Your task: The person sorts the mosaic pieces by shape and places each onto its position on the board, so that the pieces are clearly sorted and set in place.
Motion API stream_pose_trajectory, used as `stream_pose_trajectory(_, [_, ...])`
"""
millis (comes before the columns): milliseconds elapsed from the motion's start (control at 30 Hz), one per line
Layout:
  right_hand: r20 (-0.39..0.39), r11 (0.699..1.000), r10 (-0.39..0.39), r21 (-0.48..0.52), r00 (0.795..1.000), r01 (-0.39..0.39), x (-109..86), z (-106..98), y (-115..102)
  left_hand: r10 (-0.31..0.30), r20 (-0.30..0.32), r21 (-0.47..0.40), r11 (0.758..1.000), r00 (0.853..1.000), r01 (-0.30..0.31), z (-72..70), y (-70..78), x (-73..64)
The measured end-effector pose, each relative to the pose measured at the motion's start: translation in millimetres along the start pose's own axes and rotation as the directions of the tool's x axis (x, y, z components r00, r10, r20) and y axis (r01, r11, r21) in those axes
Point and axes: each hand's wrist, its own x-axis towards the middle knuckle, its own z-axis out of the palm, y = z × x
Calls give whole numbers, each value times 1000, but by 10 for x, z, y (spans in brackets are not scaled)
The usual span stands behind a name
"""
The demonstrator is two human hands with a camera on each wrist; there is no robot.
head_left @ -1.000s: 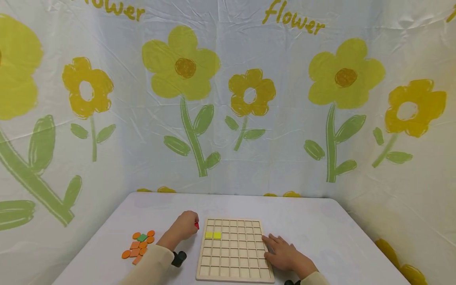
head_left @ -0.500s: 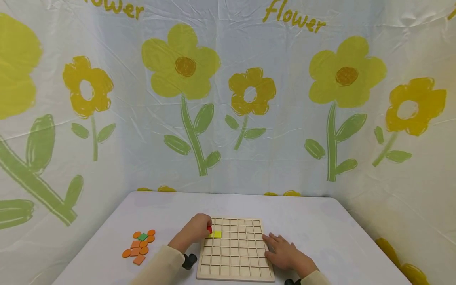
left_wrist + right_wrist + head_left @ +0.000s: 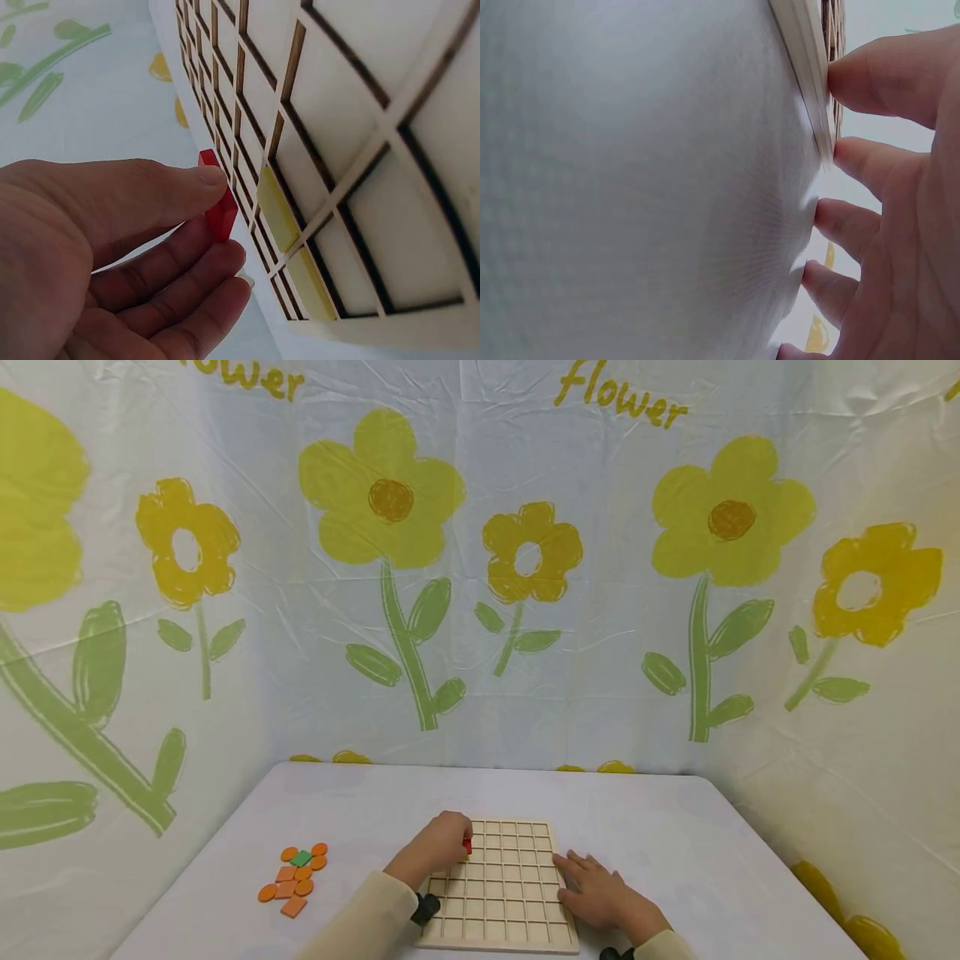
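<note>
My left hand [image 3: 437,845] pinches a small flat red tile [image 3: 220,211] between thumb and fingers, over the upper left of a wooden grid board [image 3: 495,910]. In the left wrist view, two yellow square tiles [image 3: 276,211] lie side by side in board cells just beyond the red tile; the hand hides them in the head view. My right hand [image 3: 597,893] lies spread at the board's right side. Its thumb and forefinger touch the board's edge [image 3: 808,67], and the other fingertips rest on the white table.
Left of the board, a loose group of orange round tiles [image 3: 267,892], orange square tiles [image 3: 294,907] and one green tile [image 3: 301,858] lies on the table [image 3: 360,793]. A flower-printed cloth [image 3: 592,710] hangs behind and around the table.
My left hand has carried the red tile rightward from beside the board to over it, past the yellow tiles. The right hand has stayed at the board's edge.
</note>
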Motion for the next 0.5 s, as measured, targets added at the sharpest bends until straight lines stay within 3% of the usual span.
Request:
stream_pose_trajectory(300, [-2, 1000, 9, -2, 1000, -9, -1, -7, 4, 38, -3, 46, 998, 999, -38, 91, 83, 95])
stream_pose_trajectory(500, [6, 1000, 6, 15, 1000, -6, 7, -11, 18, 33, 26, 66, 997, 999, -35, 128, 131, 131])
